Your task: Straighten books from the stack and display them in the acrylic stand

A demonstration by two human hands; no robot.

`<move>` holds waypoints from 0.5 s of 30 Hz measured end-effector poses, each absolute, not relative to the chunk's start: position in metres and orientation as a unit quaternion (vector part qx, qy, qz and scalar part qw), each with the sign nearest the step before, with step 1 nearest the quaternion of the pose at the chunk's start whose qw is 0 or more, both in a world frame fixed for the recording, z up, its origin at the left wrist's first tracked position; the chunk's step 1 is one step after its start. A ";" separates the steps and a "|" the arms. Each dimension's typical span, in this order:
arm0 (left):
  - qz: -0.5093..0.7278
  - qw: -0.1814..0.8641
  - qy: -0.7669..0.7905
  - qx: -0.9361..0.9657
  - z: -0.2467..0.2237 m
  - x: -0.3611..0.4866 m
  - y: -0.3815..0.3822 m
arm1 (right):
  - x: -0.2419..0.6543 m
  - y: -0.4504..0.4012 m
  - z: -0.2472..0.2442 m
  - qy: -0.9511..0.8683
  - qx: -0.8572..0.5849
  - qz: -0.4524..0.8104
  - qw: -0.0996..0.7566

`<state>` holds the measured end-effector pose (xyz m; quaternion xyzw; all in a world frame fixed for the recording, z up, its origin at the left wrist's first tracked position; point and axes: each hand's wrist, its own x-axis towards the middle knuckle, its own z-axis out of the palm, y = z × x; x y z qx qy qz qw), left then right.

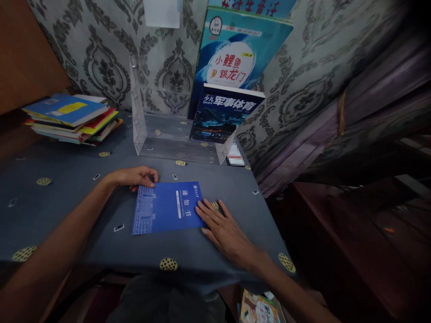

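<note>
A flat blue booklet (166, 208) with white print lies turned sideways on the grey-blue tablecloth. At its upper left corner is my left hand (139, 176), fingers curled, with the thumb and a fingertip pinching the edge. My right hand (225, 226) rests palm down with fingers spread, its fingertips touching the booklet's right edge. Behind the booklet stands a clear acrylic rack (175, 150). Its right side holds upright books, a dark blue one (225, 114) in front of a taller teal one (242, 49).
A stack of books (70, 116) sits at the table's back left. A small white item (236, 154) is beside the rack's right end. Patterned wallpaper rises behind the table (84, 179). More books (259, 309) lie below the front edge, and a dark red surface (353, 251) is at right.
</note>
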<state>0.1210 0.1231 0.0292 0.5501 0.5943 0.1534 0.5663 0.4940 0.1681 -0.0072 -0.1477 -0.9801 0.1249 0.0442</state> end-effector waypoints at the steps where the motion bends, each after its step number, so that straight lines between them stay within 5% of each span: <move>1: 0.154 0.566 0.592 0.553 0.029 0.121 0.123 | 0.494 0.164 -0.007 -0.980 -0.144 0.125 0.048; 15: 0.137 0.565 0.568 0.582 0.035 0.122 0.119 | 0.421 0.153 0.000 -0.973 -0.190 0.127 0.021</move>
